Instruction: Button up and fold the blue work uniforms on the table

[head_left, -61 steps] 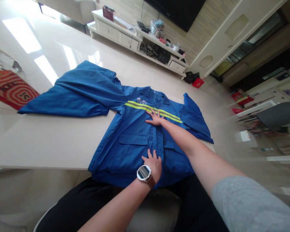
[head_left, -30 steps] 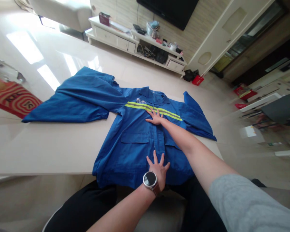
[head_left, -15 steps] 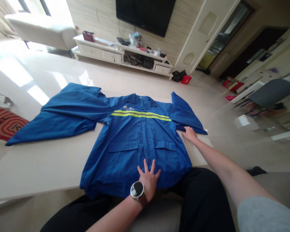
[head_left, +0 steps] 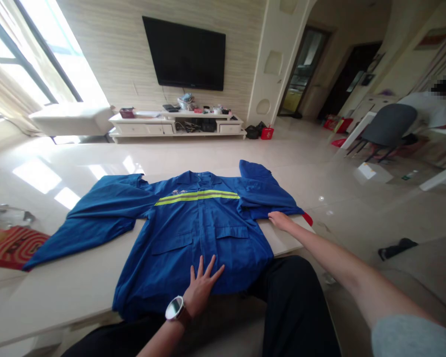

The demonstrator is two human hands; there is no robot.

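Observation:
A blue work jacket (head_left: 178, 248) is spread front up over a pale table, its collar pointing away from me. A yellow-green reflective band crosses its chest, and two flap pockets lie below. My left hand (head_left: 200, 290), with a watch on the wrist, rests flat near the lower front, fingers spread. At the right, my right hand (head_left: 280, 220) has its fingers closed at the lower edge of the jacket's sleeve (head_left: 260, 196). The other sleeve (head_left: 100, 208) stretches out to the left, folded back on itself.
The pale table (head_left: 70, 297) shows beneath the jacket. A red patterned box (head_left: 15, 245) stands at the left. Beyond are a TV cabinet (head_left: 141, 129), a television (head_left: 188, 54) and a bench (head_left: 72, 119). At far right, a person (head_left: 427, 106) sits by a grey chair (head_left: 390, 124).
My view has tilted up and turned right, bringing the seated person into sight. My left hand still lies flat on the jacket, and the right stays at the sleeve. Red now shows by the sleeve's end.

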